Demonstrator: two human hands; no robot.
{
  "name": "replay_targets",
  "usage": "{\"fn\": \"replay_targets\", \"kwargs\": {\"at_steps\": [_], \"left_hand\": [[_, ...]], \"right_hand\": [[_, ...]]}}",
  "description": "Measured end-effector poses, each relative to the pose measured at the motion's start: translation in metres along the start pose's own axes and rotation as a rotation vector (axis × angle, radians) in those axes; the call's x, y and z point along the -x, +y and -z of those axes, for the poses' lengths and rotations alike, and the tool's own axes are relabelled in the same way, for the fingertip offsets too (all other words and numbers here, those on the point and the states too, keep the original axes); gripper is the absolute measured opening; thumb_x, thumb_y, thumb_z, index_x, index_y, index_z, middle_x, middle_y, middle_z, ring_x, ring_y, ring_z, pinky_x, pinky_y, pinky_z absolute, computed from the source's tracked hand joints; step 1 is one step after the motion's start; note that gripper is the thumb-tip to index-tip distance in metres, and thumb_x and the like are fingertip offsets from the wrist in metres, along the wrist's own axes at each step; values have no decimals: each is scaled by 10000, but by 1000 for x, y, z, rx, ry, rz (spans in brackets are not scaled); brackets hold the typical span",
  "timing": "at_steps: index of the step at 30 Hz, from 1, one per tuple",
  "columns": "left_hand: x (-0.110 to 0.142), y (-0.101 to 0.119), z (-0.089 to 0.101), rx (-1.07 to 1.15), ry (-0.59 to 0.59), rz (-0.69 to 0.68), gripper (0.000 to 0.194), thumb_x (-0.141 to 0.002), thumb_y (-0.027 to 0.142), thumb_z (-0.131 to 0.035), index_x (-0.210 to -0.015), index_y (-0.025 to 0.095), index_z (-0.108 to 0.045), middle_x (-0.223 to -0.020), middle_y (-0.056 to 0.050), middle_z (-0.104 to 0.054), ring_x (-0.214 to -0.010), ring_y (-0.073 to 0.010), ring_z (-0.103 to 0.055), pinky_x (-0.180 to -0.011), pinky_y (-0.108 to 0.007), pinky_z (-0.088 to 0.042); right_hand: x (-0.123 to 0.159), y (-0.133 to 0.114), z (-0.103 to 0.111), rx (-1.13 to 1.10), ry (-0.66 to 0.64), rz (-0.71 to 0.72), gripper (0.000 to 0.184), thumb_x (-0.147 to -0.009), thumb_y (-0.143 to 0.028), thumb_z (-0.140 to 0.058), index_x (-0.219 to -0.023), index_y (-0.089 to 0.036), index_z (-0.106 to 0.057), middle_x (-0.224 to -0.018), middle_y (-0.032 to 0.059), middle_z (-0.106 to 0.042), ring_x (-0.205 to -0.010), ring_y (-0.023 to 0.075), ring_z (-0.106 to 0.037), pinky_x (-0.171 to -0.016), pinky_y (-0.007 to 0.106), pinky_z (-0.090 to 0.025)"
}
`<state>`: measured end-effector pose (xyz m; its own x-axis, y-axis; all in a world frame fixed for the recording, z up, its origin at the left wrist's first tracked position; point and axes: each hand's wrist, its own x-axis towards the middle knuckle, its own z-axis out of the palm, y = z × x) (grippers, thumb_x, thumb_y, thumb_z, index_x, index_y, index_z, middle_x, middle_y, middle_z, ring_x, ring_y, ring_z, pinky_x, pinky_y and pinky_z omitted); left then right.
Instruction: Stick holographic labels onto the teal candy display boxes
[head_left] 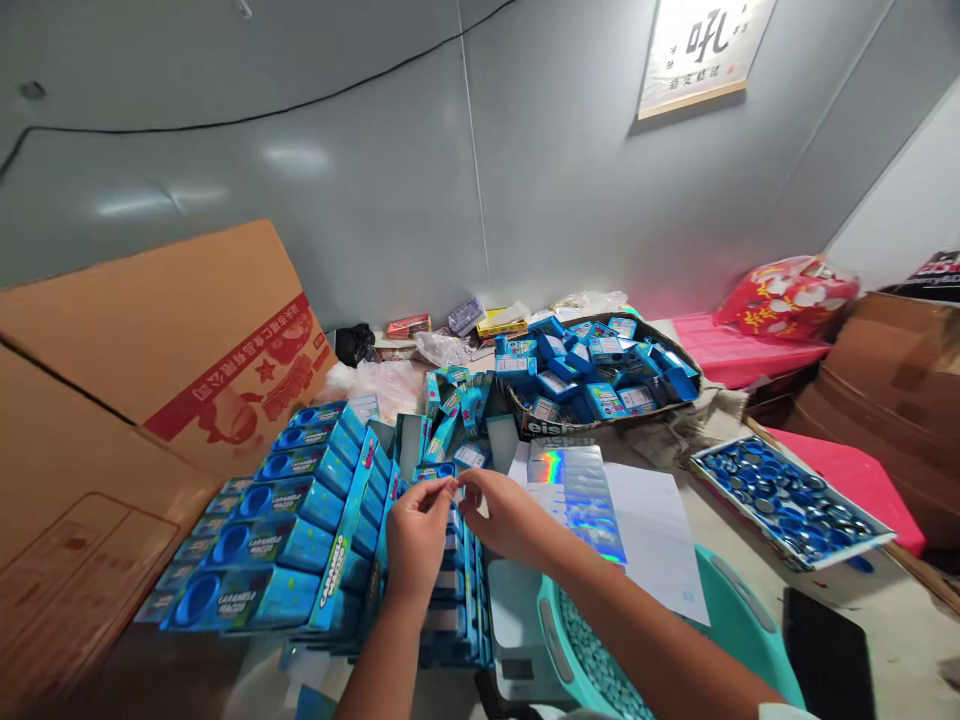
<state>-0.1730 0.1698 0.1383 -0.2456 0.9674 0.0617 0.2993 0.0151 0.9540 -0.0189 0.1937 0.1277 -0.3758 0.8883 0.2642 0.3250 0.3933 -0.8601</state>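
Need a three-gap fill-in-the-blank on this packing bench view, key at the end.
On the stacked blue packs, the word above "MACIZO" reads ____.
The turquoise tub is partly hidden behind the person's ____ forearm.
The print on the large cardboard carton is coloured ____.

Key: CARAMELO; right; red

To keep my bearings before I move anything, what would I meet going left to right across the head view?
Large cardboard box → black plastic bag → left hand → right hand → shiny rainbow-sheened sheets → shallow tray of round blue and silvery pieces.
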Motion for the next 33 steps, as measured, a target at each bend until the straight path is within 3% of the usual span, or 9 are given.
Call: {"fn": "replay_targets", "kwargs": {"at_steps": [4,7,10,15,19,24,27,33], "left_hand": [[-33,-9,-6,76,39,64,422,-751,537,-747,-933,157,-767,-893,-94,-772,-851,-231,-708,-796,-339,-555],[-53,-19,-12,133,32,103,506,-707,576,-762,-947,131,-760,-856,-94,-771,-774,-207,-704,-751,-326,-563],[-63,-28,-13,121,36,124,500,-699,567,-758,-923,120,-754,-813,-94,-767,-719,-202,-703,-712,-325,-568],[-65,-36,-11,-52,82,57,372,-754,463,-716,-941,142,-733,-833,-107,-766,-768,-234,-716,-727,-338,-551],[-62,-38,-15,-232,152,-37,365,-796,399,-683,-1103,201,-699,-848,-85,-761,-801,-256,-704,-767,-362,-519],[-62,-45,-15,-324,157,-97,272,-820,344,-643,-1026,203,-749,-955,-123,-769,-918,-280,-709,-847,-376,-515],[-63,-49,-12,-331,138,-100,249,-831,315,-619,-997,192,-759,-982,-133,-769,-927,-272,-716,-847,-369,-532],[-65,-52,-14,-404,182,-143,357,-804,157,-585,-1140,148,-705,-1139,-170,-702,-1044,-296,-653,-955,-443,-502]], "right_hand": [[-19,23,-10,-251,108,-25,98,-872,-292,-597,-824,-215,-632,-870,40,-587,-813,198,-551,-723,320,-402],[-36,41,-16,-481,89,-158,231,-851,-416,-613,-765,-202,-605,-775,20,-583,-748,187,-543,-695,322,-402],[-48,55,-22,-571,30,-205,252,-829,-437,-594,-816,-187,-621,-669,-6,-578,-633,165,-536,-636,314,-403],[-57,70,-21,-645,-25,-199,389,-725,-290,-639,-1096,-183,-601,-623,-69,-537,-568,139,-483,-561,273,-352],[-62,82,-26,-697,0,-201,352,-695,-225,-596,-1039,-219,-520,-610,-100,-484,-548,125,-416,-533,250,-290],[-61,93,-39,-768,-17,-202,300,-699,-221,-608,-975,-234,-491,-603,-114,-455,-530,111,-369,-530,243,-258],[-59,96,-45,-817,-25,-208,315,-700,-278,-679,-954,-233,-497,-615,-108,-484,-537,104,-372,-534,237,-259],[-54,108,-54,-884,35,-259,524,-645,-535,-805,-932,-234,-486,-626,-85,-513,-589,124,-463,-613,266,-379]]}}
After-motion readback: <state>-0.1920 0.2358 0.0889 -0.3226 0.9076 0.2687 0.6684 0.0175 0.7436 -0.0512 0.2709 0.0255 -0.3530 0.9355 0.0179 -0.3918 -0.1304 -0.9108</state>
